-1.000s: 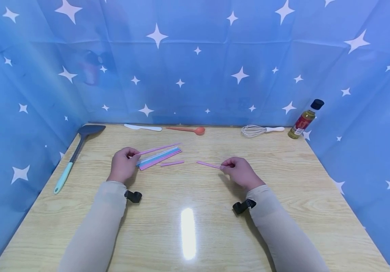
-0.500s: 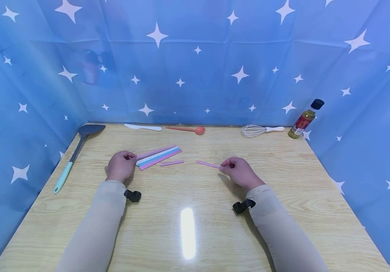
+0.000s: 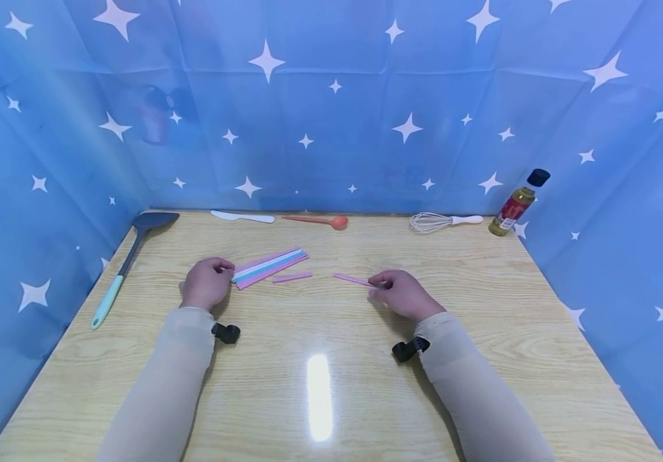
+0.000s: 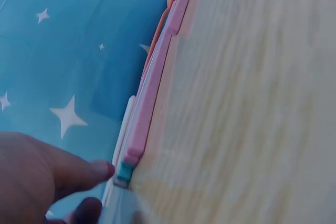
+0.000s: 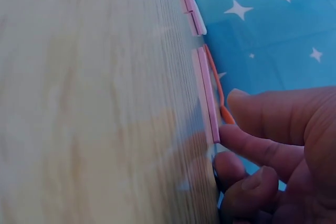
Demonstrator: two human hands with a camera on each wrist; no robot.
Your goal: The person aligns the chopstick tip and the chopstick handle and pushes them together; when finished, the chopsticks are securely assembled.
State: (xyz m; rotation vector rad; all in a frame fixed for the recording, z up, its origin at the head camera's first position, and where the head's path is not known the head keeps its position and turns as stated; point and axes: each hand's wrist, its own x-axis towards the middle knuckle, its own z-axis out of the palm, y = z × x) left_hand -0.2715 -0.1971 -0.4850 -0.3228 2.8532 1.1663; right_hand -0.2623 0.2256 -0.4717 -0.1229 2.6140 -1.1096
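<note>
A row of slim pink, white and blue sticks (image 3: 270, 266) lies side by side, slanted, on the left of the table. My left hand (image 3: 208, 282) is at their left ends. In the left wrist view one straight digit (image 4: 84, 174) reaches the ends, one of them teal, with nothing pinched in view. A shorter pink stick (image 3: 292, 278) lies just right of the row. Further right is another pink stick (image 3: 351, 280). My right hand (image 3: 403, 294) is at its right end. The right wrist view shows its digits spread apart, one fingertip (image 5: 228, 132) right at the stick's end.
Along the back edge lie a white knife (image 3: 242, 217), an orange spoon (image 3: 338, 222) and a whisk (image 3: 432, 222). A bottle (image 3: 513, 208) with a red label stands back right. A long spatula (image 3: 126, 263) lies on the left. Starry blue curtain (image 3: 331, 109) surrounds the table (image 3: 262, 385).
My left hand has laid the upper pink stick, which was angled away, alongside the row. The fingers of my right hand have parted and moved slightly left.
</note>
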